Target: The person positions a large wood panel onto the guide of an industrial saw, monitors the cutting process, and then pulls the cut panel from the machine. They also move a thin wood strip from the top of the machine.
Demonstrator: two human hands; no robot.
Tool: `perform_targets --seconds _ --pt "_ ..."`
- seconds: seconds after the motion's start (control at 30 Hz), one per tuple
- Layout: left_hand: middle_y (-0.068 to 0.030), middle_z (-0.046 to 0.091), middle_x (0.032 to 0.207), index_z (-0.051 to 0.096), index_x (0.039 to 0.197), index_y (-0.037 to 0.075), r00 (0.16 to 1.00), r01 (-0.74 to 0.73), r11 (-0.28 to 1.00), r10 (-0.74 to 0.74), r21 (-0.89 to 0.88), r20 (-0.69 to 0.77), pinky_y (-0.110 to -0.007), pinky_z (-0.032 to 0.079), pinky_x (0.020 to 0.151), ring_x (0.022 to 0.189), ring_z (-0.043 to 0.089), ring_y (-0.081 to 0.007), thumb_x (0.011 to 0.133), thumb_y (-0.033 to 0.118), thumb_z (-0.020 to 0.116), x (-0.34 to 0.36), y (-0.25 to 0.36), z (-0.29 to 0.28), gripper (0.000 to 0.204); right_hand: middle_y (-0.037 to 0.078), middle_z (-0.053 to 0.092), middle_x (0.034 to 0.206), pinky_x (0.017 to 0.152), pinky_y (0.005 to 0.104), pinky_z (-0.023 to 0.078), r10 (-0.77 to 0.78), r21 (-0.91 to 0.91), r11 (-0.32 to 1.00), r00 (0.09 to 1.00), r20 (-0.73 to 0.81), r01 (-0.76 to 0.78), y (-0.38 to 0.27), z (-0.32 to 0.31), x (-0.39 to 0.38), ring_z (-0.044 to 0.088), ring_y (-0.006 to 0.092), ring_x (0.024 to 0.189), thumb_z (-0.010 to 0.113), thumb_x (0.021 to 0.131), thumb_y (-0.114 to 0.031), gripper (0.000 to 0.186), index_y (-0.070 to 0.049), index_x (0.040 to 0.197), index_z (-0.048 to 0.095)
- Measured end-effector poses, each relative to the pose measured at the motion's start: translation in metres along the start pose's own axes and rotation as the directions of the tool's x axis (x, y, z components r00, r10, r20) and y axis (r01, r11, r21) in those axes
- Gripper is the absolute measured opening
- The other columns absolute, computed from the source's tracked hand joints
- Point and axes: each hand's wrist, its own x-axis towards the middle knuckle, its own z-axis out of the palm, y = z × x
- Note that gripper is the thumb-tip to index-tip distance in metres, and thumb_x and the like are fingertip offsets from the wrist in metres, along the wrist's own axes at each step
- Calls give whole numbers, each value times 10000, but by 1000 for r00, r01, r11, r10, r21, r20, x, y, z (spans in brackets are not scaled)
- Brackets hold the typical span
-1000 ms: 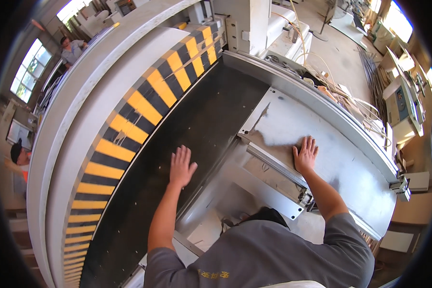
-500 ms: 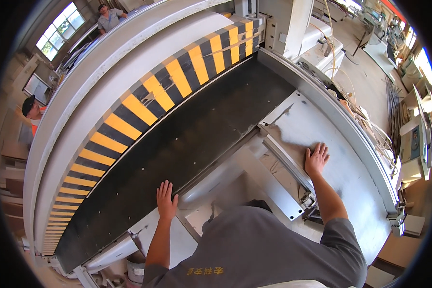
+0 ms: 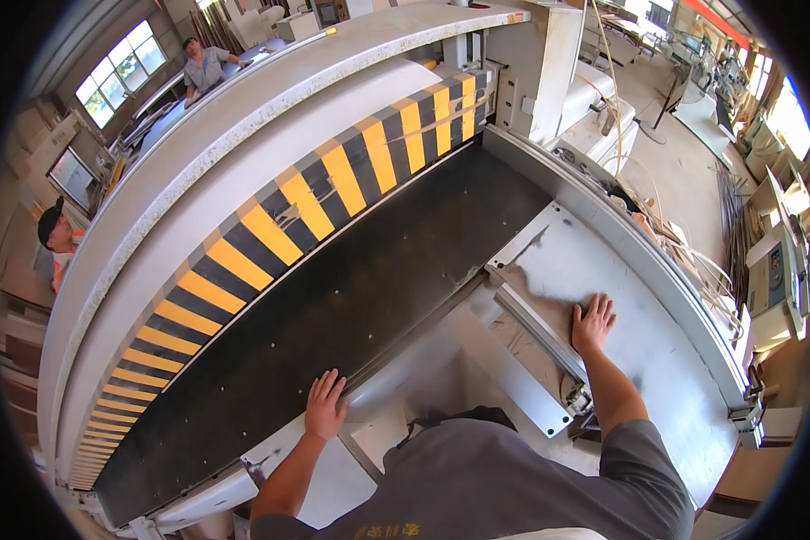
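Observation:
My left hand lies on the front edge of a long dark machine bed, palm down, fingers stretched out. To the right, my right hand rests flat with spread fingers on a smooth grey metal table. Neither hand holds anything. Behind the bed runs a beam with yellow and black stripes. Between my arms, a metal bracket and a straight rail border an opening at the table's left side.
A raised metal fence edges the table on the right, with hoses and scraps beyond it. A grey control box stands at the far right. Two people, one in grey and one in an orange vest, are behind the machine.
My left hand has shifted slightly right along the bed's edge, its fingers now angled more to the right. The right hand stays on the table. The view has tilted up a little.

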Motion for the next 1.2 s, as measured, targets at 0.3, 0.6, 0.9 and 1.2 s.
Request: perform_targets --seconds 0.3,0.6,0.9,1.2 --pt "-128 455 1614 589 1433 94 1000 11 1000 -11 3 -6 -502 289 1272 1498 406 -350 929 165 689 1 3 -4 519 171 238 1732 1310 525 108 18 -18 1000 999 28 -17 0 2 2 142 351 1620 505 1055 -480 756 -33 1633 312" --pt "-116 452 1618 585 1442 109 1000 27 1000 -27 11 2 -493 282 1276 1497 407 -341 928 175 687 2 2 -3 529 179 253 1723 1305 538 112 6 8 1000 1000 6 -6 5 10 3 159 361 1613 520 1043 -479 749 -42 1622 336" --pt "-110 444 1624 585 1440 108 999 50 999 -51 17 16 -491 271 1283 1506 395 -340 938 180 691 1 5 -5 518 176 257 1722 1305 539 114 7 6 1000 1000 3 -7 -1 4 3 163 355 1614 525 1042 -474 740 -50 1621 345" --pt "-126 459 1609 580 1443 92 999 37 999 -37 -3 4 -502 280 1276 1502 405 -336 917 166 702 1 2 -3 545 162 250 1726 1307 537 107 23 -4 1000 1000 16 -23 1 3 2 157 345 1617 524 1046 -478 732 -54 1618 355"
